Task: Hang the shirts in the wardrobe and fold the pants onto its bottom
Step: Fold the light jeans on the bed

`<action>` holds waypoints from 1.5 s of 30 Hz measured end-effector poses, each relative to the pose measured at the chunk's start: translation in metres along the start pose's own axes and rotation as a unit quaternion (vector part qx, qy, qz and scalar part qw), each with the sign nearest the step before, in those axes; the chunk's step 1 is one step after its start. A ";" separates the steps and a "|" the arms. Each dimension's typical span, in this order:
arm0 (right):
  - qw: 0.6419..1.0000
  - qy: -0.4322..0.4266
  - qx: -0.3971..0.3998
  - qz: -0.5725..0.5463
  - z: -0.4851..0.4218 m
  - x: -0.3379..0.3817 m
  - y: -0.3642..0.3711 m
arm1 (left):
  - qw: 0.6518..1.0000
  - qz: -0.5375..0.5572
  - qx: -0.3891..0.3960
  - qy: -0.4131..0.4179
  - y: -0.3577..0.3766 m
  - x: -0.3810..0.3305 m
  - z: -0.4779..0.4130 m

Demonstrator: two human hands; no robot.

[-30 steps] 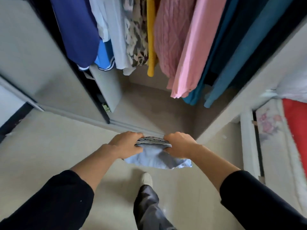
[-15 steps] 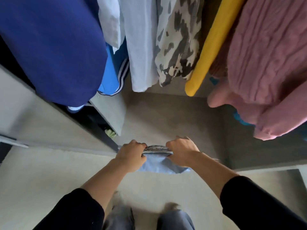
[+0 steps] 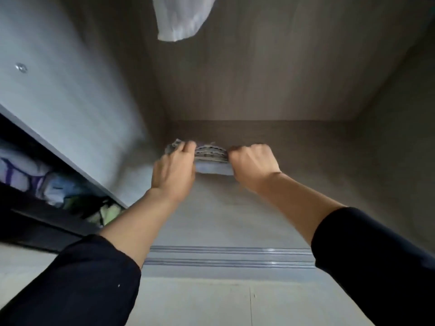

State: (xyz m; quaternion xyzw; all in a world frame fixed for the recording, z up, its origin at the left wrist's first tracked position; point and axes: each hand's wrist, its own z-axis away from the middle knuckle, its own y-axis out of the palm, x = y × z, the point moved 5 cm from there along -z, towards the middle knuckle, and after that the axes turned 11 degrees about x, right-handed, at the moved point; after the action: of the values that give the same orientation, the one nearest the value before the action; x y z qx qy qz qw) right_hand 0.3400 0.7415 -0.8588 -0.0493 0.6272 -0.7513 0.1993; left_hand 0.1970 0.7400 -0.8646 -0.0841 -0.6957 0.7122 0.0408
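Note:
The folded light-blue pants (image 3: 211, 158), with a striped waistband edge on top, are deep inside the wardrobe, low over its bottom panel (image 3: 219, 208) near the back wall. My left hand (image 3: 174, 170) grips their left end and my right hand (image 3: 253, 165) grips their right end. Whether the pants rest on the panel or hang just above it, I cannot tell. Only the hem of one hanging white shirt (image 3: 181, 17) shows at the top.
A grey partition wall (image 3: 70, 95) stands on the left, with a dark side shelf (image 3: 54, 191) holding bundled clothes. The sliding-door track (image 3: 228, 256) crosses the wardrobe's front edge. Beige floor (image 3: 211, 302) lies below it.
The view has dropped low and pushed into the wardrobe. Both hands have carried the folded pants forward from outside the track to the back of the bottom panel. The hanging clothes have left view.

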 end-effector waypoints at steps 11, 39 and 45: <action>0.984 -0.030 0.053 -0.168 -0.065 0.037 0.178 | 0.993 0.075 0.081 -0.045 0.190 0.044 -0.002; 0.932 -0.046 0.160 -0.321 -0.176 0.025 0.188 | 0.970 0.055 0.219 -0.095 0.212 0.081 -0.120; 0.916 0.029 0.142 -0.373 -0.072 0.016 0.139 | 0.978 0.127 0.153 -0.061 0.152 0.036 -0.054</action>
State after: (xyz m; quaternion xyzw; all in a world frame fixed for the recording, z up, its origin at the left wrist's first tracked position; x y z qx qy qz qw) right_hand 0.3353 0.7838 -1.0108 -0.2291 0.4552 -0.8535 -0.1089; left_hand 0.1801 0.7955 -1.0192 -0.1207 -0.5630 0.8136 -0.0804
